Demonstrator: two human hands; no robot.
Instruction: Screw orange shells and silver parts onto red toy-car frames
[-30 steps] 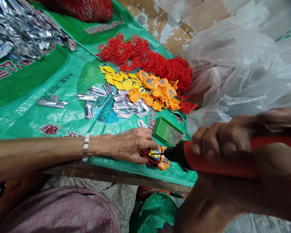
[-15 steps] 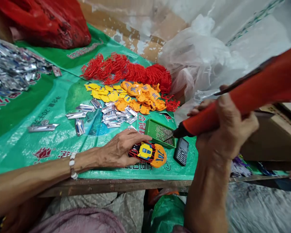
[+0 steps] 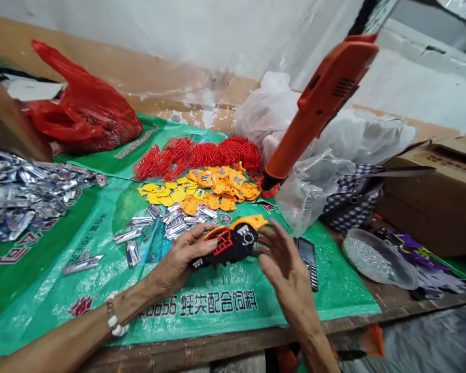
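Note:
My left hand [image 3: 182, 259] grips the rear of a toy car [image 3: 233, 239] with a black underside, a red frame and a yellow-orange top. The car is tilted, with its side and underside turned towards me. My right hand [image 3: 285, 264] is beside the car's front end, fingers spread and curved around it; whether the fingertips touch it I cannot tell. An orange electric screwdriver [image 3: 318, 106] hangs by its cord above the table, tip down, apart from both hands. The green screw tray is mostly hidden behind my right hand and the car.
Behind the car lie silver strips [image 3: 174, 223], yellow parts [image 3: 166, 194], orange covers [image 3: 217, 181] and red frames [image 3: 202, 155]. A black phone [image 3: 308, 261] lies right of my hand. Further right are a clear bowl [image 3: 373, 259] and a cardboard box [image 3: 423, 207]; a red bag [image 3: 89, 116] stands back left.
My right hand has let go of the screwdriver, which now hangs further back, and has come to the car. My left hand has lifted and turned the car. The view has shifted.

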